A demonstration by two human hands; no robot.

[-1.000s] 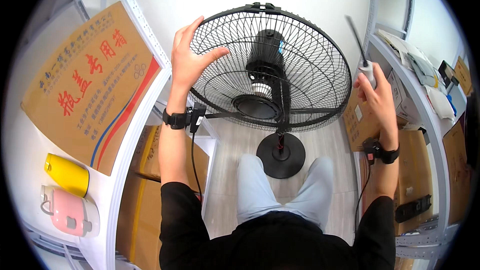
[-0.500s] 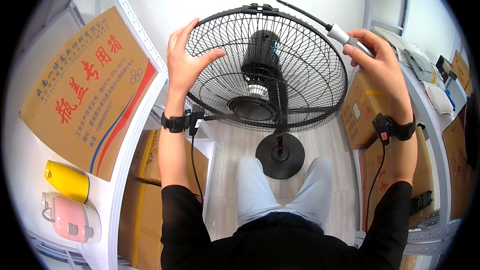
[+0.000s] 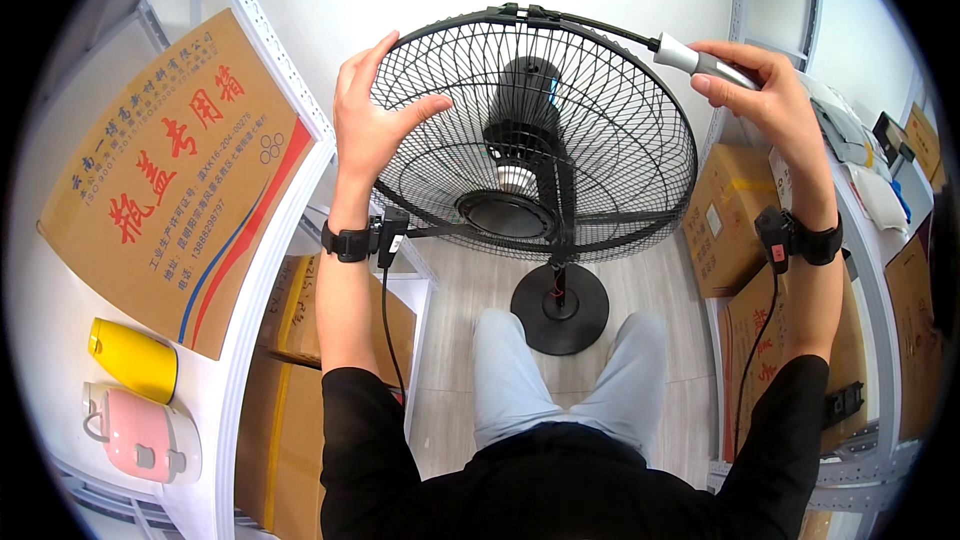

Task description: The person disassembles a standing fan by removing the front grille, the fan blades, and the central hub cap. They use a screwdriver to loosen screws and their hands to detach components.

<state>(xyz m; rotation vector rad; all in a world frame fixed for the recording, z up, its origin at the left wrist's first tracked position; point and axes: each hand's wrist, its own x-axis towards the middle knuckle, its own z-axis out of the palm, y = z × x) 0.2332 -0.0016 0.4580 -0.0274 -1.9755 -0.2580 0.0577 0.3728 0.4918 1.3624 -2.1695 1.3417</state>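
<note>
In front of me stands a black pedestal fan (image 3: 528,105) with a round wire grille (image 3: 635,130) and a round base (image 3: 560,325) on the floor. My left hand (image 3: 375,125) grips the grille's left rim, fingers along the outer edge and thumb spread over the wires. In my right hand (image 3: 755,90) is a screwdriver (image 3: 678,53) with a grey and white handle. Its dark shaft points left along the upper rim, and the tip is at or close to the black clip (image 3: 525,12) at the top. Exact contact there is too small to tell.
At the left, a white shelf (image 3: 235,380) holds a large cardboard box (image 3: 190,180), a yellow container (image 3: 133,358) and a pink-and-white appliance (image 3: 145,437). Cartons (image 3: 735,210) stand low at the right, beside a metal rack (image 3: 868,240). Cables hang from both wrist straps.
The screwdriver has swung down and left, bringing its tip from above the rim to the top clip. My right hand has shifted slightly right; my left hand keeps its place.
</note>
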